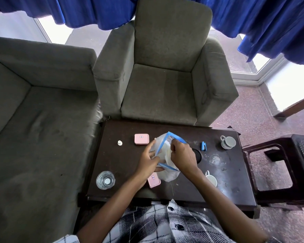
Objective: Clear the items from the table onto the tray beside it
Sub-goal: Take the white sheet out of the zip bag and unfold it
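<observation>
Hands [167,157] on bag [162,146], perhaps tissue-filled.

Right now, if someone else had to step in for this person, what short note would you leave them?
Left hand holds the bag open by its blue rim; right hand pushes white tissue into it.
On the table: two pink cases, small white cap, glass, blue stapler, grey cup, white cup.
No tray in view; nothing visibly cleared yet. All of it remains.

Dark brown table [123,172]: two pink cases [141,139], blue stapler [203,146], grey cup [228,142]. Beyond the table, olive-grey armchair [165,81] and royal-blue curtains [253,18]. Nearest edge: black-and-white plaid shirt [156,225].
</observation>
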